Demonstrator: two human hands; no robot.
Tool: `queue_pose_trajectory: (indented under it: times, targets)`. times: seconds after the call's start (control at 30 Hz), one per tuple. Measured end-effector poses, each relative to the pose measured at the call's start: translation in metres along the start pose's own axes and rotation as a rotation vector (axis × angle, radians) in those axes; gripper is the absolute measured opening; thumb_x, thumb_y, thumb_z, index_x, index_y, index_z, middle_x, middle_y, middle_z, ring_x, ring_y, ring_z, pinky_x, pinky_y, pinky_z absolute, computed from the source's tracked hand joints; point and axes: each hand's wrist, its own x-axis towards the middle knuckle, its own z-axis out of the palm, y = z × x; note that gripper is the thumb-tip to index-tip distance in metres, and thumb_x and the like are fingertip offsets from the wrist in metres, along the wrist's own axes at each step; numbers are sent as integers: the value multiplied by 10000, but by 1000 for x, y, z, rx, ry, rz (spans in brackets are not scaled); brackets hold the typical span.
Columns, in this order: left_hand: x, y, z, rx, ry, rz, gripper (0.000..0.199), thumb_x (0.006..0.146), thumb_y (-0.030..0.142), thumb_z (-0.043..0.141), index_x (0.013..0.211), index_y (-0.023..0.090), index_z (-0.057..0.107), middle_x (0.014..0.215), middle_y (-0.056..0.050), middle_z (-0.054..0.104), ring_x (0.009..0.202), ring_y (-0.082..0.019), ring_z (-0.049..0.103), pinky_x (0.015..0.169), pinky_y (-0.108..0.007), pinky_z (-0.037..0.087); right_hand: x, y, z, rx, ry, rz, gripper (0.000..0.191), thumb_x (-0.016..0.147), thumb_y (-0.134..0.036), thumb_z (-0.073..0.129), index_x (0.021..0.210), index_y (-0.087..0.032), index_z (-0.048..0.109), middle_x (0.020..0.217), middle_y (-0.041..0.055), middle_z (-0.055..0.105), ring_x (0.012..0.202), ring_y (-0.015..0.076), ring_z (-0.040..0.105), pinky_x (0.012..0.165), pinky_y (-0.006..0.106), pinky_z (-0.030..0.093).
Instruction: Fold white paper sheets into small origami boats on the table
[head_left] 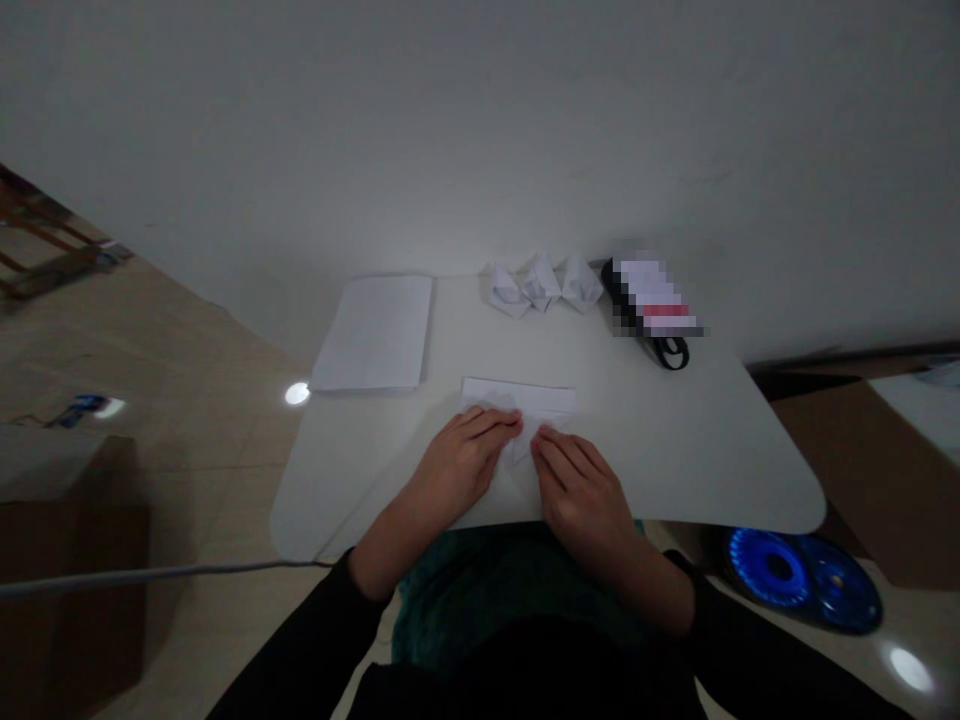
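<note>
A partly folded sheet of white paper [517,394] lies near the front edge of the white table. Its far edge forms a straight strip, and its near part is partly covered by my fingers. My left hand [466,458] is on the paper's left part, thumb and fingers pressed together on a fold. From the right, my right hand [579,488] pinches the paper close to its middle, fingers bunched. A small gap separates the two sets of fingertips. Farther back, three folded paper shapes [541,284] with pointed corners stand side by side.
At the table's back left lies a stack of white paper [375,333]. A pixelated item [654,293] with a black strap [671,352] rests at the back right. A cable [225,569] reaches the front left corner. Cardboard [874,480] and a blue-lit round device [769,567] are at right.
</note>
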Motion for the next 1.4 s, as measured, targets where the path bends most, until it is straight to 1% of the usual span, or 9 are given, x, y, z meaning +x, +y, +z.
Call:
queue_pose_trajectory:
  times: [0.27, 0.53, 0.63, 0.73, 0.87, 0.97, 1.07, 1.13, 1.4]
  targets:
    - [-3, 2, 5, -15, 6, -45, 321, 931, 88, 471, 1217, 163, 597, 1269, -74, 633, 1106, -210, 576, 958, -447, 505, 2, -11, 5, -4, 61, -19, 340, 907, -33, 398, 895, -33, 738, 976, 176, 718, 1033, 285, 623, 890, 416, 487]
    - [-5, 1, 5, -20, 30, -12, 342, 892, 47, 499, 1203, 150, 598, 1273, -85, 630, 1112, -221, 579, 943, -446, 514, 4, -37, 7, 50, 66, 32, 321, 902, -54, 415, 848, -92, 730, 944, 163, 712, 973, 273, 631, 883, 440, 496]
    - [-6, 3, 5, -24, 42, -17, 339, 905, 64, 484, 1211, 157, 594, 1268, -95, 631, 1108, -221, 584, 936, -449, 519, 8, -26, 1, 228, 31, 100, 298, 885, -70, 436, 929, -114, 728, 906, 137, 710, 905, 243, 645, 869, 411, 542]
    - [-5, 8, 2, -21, 22, -43, 335, 929, 95, 451, 1227, 162, 589, 1294, -105, 613, 1115, -227, 582, 957, -471, 509, 10, -1, -3, 360, 20, 206, 373, 857, -40, 441, 1129, -125, 681, 1139, 144, 682, 1068, 241, 629, 936, 422, 547]
    - [-12, 9, -12, -64, -51, -30, 416, 925, 107, 454, 1328, 186, 524, 1366, -97, 560, 1215, -224, 534, 1045, -478, 464, 7, 22, 1, 480, 15, 124, 374, 853, -14, 453, 1091, -152, 706, 1100, 124, 704, 1113, 230, 635, 956, 425, 548]
    - [-27, -3, -26, -127, -87, -3, 530, 884, 15, 401, 1360, 224, 501, 1397, -85, 532, 1291, -193, 490, 1074, -432, 459, 5, 27, 3, 571, -12, 137, 377, 858, -7, 456, 1067, -181, 718, 1107, 107, 702, 1117, 211, 644, 954, 411, 553]
    - [-42, -15, -36, -51, -3, 35, 601, 836, -67, 344, 1306, 242, 554, 1352, -67, 580, 1271, -180, 514, 1051, -440, 480, 4, 26, 2, 655, -25, 145, 395, 859, 3, 438, 1053, -191, 722, 1113, 98, 697, 1131, 201, 642, 951, 404, 557]
    - [-47, -19, -39, 7, 30, 57, 558, 846, -58, 369, 1265, 239, 587, 1323, -64, 609, 1273, -184, 519, 1064, -456, 466, 5, 26, 1, 687, -21, 138, 405, 858, 11, 424, 1049, -184, 722, 1113, 102, 698, 1139, 201, 640, 955, 406, 556]
    - [-54, -22, -42, 32, -10, 45, 407, 912, 63, 473, 1240, 264, 606, 1306, -43, 632, 1265, -175, 543, 1115, -463, 406, 4, 27, 4, 756, -14, 148, 387, 859, 6, 435, 1019, -190, 728, 1102, 101, 704, 1135, 203, 645, 962, 425, 554]
